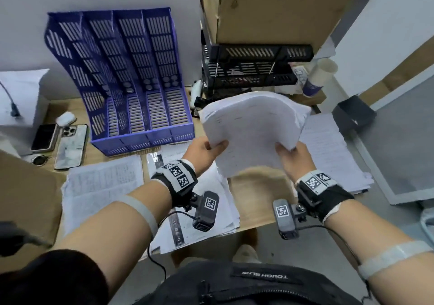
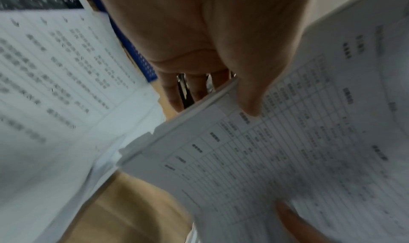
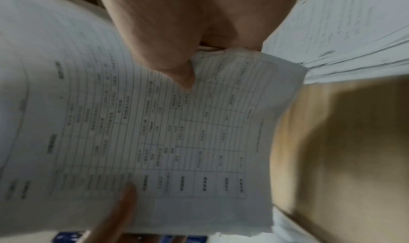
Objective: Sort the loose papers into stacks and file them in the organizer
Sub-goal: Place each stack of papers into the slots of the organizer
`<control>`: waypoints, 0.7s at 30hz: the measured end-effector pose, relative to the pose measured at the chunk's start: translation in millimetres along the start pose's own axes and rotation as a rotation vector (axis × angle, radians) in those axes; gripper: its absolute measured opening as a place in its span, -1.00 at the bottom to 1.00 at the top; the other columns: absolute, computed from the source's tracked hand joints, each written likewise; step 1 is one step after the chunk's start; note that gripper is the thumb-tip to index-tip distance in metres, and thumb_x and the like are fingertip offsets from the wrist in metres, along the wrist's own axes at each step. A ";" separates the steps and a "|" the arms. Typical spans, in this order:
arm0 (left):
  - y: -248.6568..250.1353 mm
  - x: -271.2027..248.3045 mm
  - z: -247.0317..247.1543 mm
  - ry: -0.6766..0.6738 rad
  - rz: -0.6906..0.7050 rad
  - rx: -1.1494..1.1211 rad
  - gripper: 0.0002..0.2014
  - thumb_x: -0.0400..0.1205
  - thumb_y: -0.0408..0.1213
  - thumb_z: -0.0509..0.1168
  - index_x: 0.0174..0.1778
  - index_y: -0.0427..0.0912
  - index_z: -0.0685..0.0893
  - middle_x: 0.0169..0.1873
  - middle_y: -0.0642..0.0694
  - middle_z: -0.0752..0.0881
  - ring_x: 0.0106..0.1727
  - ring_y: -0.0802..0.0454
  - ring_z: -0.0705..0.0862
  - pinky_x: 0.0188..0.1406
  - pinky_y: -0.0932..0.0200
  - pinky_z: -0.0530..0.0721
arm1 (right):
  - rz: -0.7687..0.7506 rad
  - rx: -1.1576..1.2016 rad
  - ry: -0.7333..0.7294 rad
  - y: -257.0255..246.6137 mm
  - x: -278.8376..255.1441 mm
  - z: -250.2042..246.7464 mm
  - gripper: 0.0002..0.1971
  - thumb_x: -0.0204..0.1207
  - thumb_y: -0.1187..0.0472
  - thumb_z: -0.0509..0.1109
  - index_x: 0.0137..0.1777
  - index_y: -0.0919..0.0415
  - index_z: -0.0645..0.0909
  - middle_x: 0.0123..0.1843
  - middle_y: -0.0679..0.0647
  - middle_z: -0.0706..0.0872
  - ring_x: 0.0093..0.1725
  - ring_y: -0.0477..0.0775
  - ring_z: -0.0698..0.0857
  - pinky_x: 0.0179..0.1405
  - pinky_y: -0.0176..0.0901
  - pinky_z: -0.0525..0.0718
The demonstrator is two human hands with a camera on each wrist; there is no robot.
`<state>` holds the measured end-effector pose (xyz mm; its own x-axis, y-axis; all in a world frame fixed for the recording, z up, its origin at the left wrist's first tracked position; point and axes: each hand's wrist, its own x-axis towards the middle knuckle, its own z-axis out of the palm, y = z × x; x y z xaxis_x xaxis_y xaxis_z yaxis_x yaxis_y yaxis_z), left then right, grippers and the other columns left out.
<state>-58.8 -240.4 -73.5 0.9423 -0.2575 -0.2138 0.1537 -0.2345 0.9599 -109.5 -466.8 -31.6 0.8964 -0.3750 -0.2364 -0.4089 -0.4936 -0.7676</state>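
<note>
— Above the desk (image 1: pixel 258 182), what do the hands carry?

— A thick stack of papers (image 1: pixel 253 130), lifted clear of the wood and bowed so its far edge curls upward. The left hand (image 1: pixel 202 150) pinches the near left corner, thumb on top, fingers underneath. The right hand (image 1: pixel 293 156) grips the near right corner the same way. The wrist views show a printed table on the top sheet.

— And the organizer?

— The blue organizer (image 1: pixel 131 88) stands to the left, against the wall, with four slotted compartments, none holding paper that I can see.

— Other papers?

— A left pile (image 1: pixel 101 187) and a middle pile (image 1: pixel 211 201) lie in front of the organizer; a right pile (image 1: pixel 333 154) lies near the desk's right edge.

— Anything else?

— Two phones (image 1: pixel 70 144) lie left of the organizer, and a black tray rack (image 1: pixel 253 69) stands behind the lifted stack.
</note>
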 end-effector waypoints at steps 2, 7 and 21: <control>4.9 -8.3 -26.3 0.036 0.019 -0.020 -0.51 0.49 0.12 0.43 -0.07 -0.34 0.77 -0.05 -0.34 0.83 -0.11 0.03 0.68 0.09 -0.22 0.70 | -0.065 0.065 -0.025 -25.5 7.7 9.3 -0.76 0.65 0.23 0.27 -0.01 0.46 0.62 -0.16 0.27 0.61 -0.12 0.04 0.51 -0.25 -0.07 0.37; 0.0 -37.9 -88.5 0.121 0.047 0.010 -0.78 0.59 -0.25 0.48 0.09 -0.27 0.78 0.06 -0.18 0.83 -0.01 0.15 0.75 0.20 -0.06 0.74 | -0.237 0.258 -0.154 -99.3 12.8 63.3 -0.90 0.55 0.18 0.36 -0.08 0.15 0.70 -0.08 0.06 0.76 -0.01 0.05 0.67 0.13 0.07 0.63; -22.6 -68.1 -242.2 0.888 -0.154 0.227 -0.70 0.75 -0.18 0.18 0.21 -0.28 0.68 0.11 -0.39 0.74 0.18 -0.36 0.66 -0.01 0.07 0.47 | -0.410 0.093 -0.570 -224.9 -26.3 225.6 -0.26 0.48 0.01 0.51 0.59 0.08 0.25 0.42 0.09 0.56 0.22 -0.01 0.67 0.18 0.00 0.73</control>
<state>-54.5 9.4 -36.8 0.8130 0.5816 -0.0291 0.3228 -0.4086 0.8537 -2.5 -168.8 12.9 0.9353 0.3085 -0.1731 -0.0257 -0.4288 -0.9030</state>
